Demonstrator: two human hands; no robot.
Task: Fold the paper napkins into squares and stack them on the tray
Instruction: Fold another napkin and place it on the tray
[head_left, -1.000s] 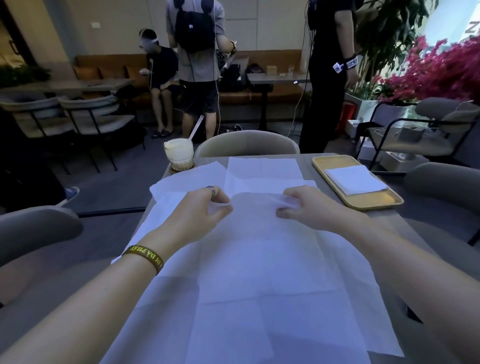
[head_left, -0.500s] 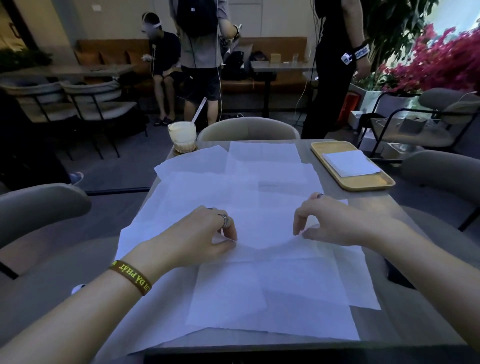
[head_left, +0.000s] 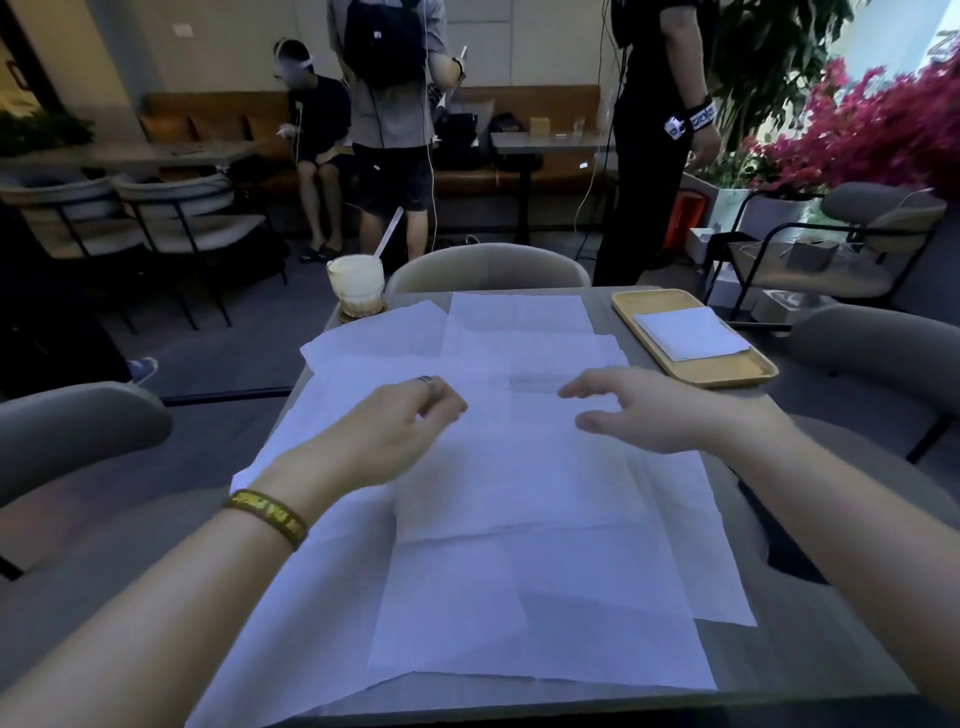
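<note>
Yellow tray (head_left: 727, 376) at 2 o'clock on the surface (head_left: 779, 660): 1 folded napkin square (head_left: 691, 340) lies in it, so stacking looks barely begun. Unfolded paper napkins (head_left: 519, 519), several overlapping sheets, cover the centre from 12 to 6 o'clock and remain to be folded. Left hand (head_left: 384, 436) hovers over the sheets, grip loosely curled with thumb and fingertips together but blurred, nothing visibly clamped; right hand (head_left: 660, 410), grip apart, empty.

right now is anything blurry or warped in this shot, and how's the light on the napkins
Head view: both hands are motion-smeared, the left hand and the right hand soft at the fingertips; the loose napkins read bluish and dim, with no glare; the wide lens bends the table edge and chairs outward; the tray and its folded napkin stay fairly sharp.
</note>
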